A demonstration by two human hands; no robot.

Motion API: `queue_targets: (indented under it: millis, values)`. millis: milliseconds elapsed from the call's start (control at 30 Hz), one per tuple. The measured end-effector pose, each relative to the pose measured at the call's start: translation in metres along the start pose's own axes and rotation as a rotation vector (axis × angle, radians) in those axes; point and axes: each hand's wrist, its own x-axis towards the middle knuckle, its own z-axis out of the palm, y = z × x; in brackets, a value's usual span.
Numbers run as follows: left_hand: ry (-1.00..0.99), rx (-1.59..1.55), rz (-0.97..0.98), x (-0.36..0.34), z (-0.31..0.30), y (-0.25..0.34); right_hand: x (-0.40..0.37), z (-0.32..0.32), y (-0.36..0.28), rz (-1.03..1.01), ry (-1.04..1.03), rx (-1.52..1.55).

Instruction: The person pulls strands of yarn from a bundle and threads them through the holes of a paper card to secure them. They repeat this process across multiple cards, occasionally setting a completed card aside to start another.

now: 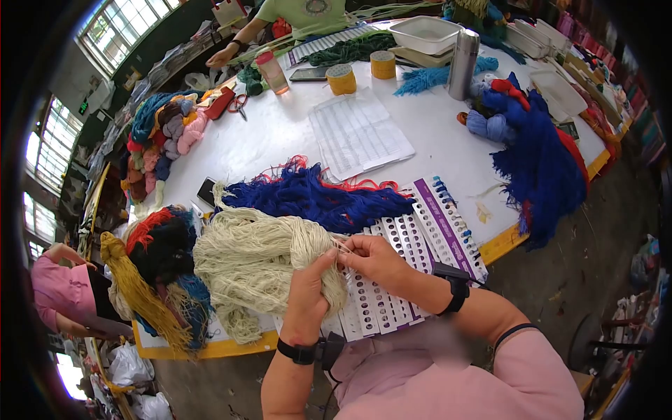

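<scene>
A large hank of cream yarn (252,255) lies at the table's near edge. My left hand (310,287) is wrapped round its right end, thumb up. Close against it, my right hand (371,259) pinches what looks like a thin strand of the same yarn between thumb and finger. Beneath my hands and to the right lie white punched cards (378,304) with rows of holes, one with a purple strip (444,224). Behind the cream hank stretches a tangle of dark blue yarn (308,199) with red strands along its far side.
Mustard, black and blue hanks (168,259) hang over the near left edge. Paper sheets (360,133), yellow yarn cones (341,79), a steel flask (463,64), scissors (239,105) and a blue hank (542,157) lie farther off. A person in green (301,14) is across the table; another in pink (63,287) stands left.
</scene>
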Motion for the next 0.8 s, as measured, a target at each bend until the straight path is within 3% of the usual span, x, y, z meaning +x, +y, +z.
queue_targets:
  millis: [267,467,567,667,800]
  values:
    - [0.072,0.015,0.07,0.004,0.001,-0.003,-0.003,-0.001,-0.002,-0.032,0.004,-0.009]
    - [0.002,-0.038,-0.015,0.001,0.0,0.005,-0.001,-0.007,-0.006,0.088,0.07,0.313]
    - [0.014,-0.027,-0.067,0.004,-0.004,0.004,0.002,-0.008,0.001,0.196,0.046,0.226]
    - [-0.002,-0.042,-0.077,0.002,-0.004,0.004,0.003,0.003,0.005,-0.022,-0.054,-0.035]
    - [-0.089,-0.149,-0.078,0.0,-0.006,0.007,0.004,-0.004,0.006,0.001,-0.078,-0.002]
